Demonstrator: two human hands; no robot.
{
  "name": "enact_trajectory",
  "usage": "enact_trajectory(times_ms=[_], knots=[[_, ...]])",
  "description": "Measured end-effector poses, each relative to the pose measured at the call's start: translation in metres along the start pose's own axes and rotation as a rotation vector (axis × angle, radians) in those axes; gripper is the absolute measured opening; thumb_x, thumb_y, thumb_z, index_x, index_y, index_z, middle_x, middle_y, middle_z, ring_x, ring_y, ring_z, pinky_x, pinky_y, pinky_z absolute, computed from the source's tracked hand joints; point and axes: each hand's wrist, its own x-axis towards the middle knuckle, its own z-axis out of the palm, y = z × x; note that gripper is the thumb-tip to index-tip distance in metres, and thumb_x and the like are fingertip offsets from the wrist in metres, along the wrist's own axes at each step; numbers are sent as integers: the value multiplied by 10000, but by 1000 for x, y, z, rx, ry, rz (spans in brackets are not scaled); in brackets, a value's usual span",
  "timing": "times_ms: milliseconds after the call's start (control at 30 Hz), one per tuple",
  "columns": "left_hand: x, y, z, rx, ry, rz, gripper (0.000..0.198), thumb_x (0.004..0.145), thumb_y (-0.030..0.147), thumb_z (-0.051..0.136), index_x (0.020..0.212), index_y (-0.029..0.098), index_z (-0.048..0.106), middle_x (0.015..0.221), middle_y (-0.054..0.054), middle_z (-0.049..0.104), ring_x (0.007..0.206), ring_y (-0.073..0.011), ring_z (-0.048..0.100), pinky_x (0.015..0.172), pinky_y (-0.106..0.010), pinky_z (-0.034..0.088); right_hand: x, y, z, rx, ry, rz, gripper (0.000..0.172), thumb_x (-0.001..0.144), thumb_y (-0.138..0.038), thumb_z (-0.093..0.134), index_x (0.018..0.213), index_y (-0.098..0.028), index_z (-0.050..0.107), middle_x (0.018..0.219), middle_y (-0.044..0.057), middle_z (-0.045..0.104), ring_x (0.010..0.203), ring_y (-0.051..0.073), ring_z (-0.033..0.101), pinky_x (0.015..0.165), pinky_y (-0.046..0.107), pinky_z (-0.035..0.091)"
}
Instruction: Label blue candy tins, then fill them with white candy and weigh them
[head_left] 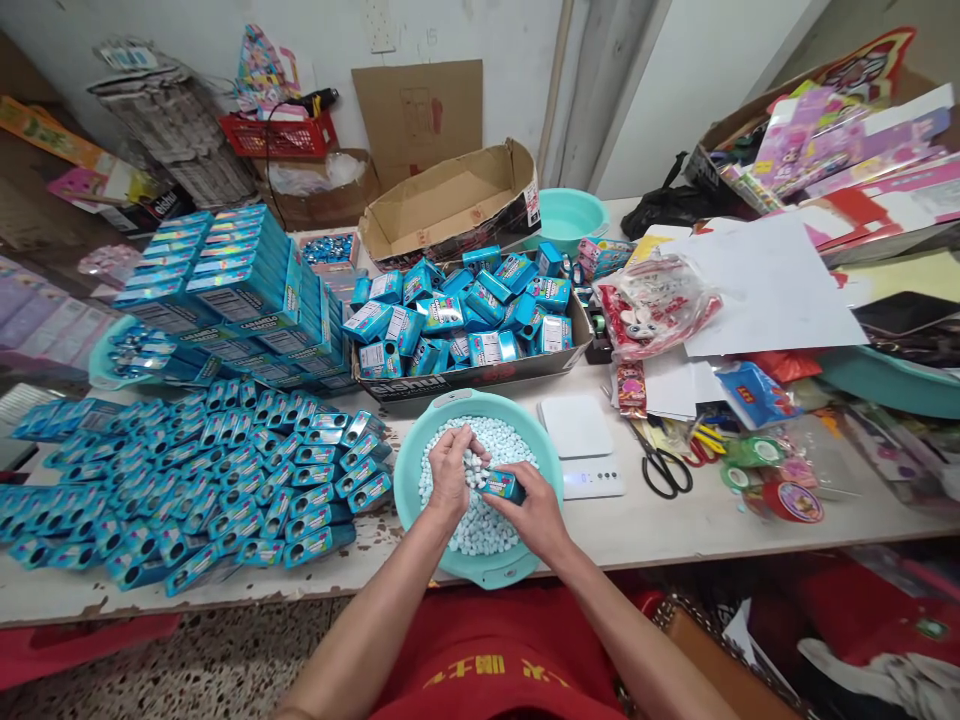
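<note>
A teal basin [420,455] at the table's front edge is full of small pale-blue candies [487,525]. My left hand [450,475] hovers over them with its fingers pinched on a few candies. My right hand [529,505] grips a small blue candy box [502,486] just beside the left fingertips, its open end towards them. Both hands are over the basin's middle.
Rows of open blue boxes [187,480] lie to the left, with stacked blue packs [225,285] behind. A cardboard tray of closed blue boxes [465,310] sits behind the basin. A white scale [581,445], scissors [660,465] and tape rolls [780,490] lie to the right.
</note>
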Motion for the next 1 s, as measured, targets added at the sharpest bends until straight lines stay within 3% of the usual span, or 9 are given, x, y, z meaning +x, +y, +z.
enact_trajectory(times_ms=[333, 433, 533, 733, 900, 1000], knots=[[1, -6, 3, 102, -50, 61, 226, 717, 347, 633, 603, 171, 549, 556, 21, 553, 522, -114, 526, 547, -242, 415, 8, 0, 2, 41, -8, 67, 290, 681, -295, 736, 959, -250, 663, 907, 33, 645, 882, 225, 598, 804, 365, 462], [4, -9, 3, 170, -6, 149, 213, 725, 337, 627, 601, 178, 558, 545, 19, 558, 545, -119, 533, 587, -245, 424, 10, -3, 2, 64, 8, 89, 292, 664, -290, 750, 941, -249, 667, 891, 28, 636, 866, 219, 596, 799, 360, 463], [3, -8, 5, 194, -34, 204, 213, 743, 347, 609, 619, 180, 564, 546, 14, 561, 549, -125, 534, 610, -255, 437, 12, -4, 2, 101, 31, 96, 313, 657, -284, 756, 951, -235, 660, 899, 32, 630, 869, 217, 590, 805, 363, 460], [2, -2, 14, 91, -133, 51, 222, 712, 390, 626, 706, 176, 567, 564, 5, 583, 533, -127, 554, 578, -250, 445, 14, 8, -3, 225, 57, 126, 332, 632, -329, 770, 933, -227, 673, 901, 34, 642, 881, 223, 604, 829, 381, 465], [27, -6, -6, 74, -49, 32, 242, 728, 421, 584, 781, 186, 557, 638, 4, 602, 620, -155, 612, 695, -326, 495, 9, 14, -20, 292, 86, 155, 376, 599, -352, 796, 933, -223, 684, 957, 44, 642, 939, 227, 605, 870, 375, 464], [47, -28, -29, 501, -12, 174, 234, 777, 412, 503, 792, 192, 580, 773, -43, 646, 792, -202, 629, 803, -385, 478, 6, 15, -26, 309, 80, 157, 394, 605, -375, 793, 955, -230, 684, 985, 49, 641, 961, 226, 601, 883, 368, 460]])
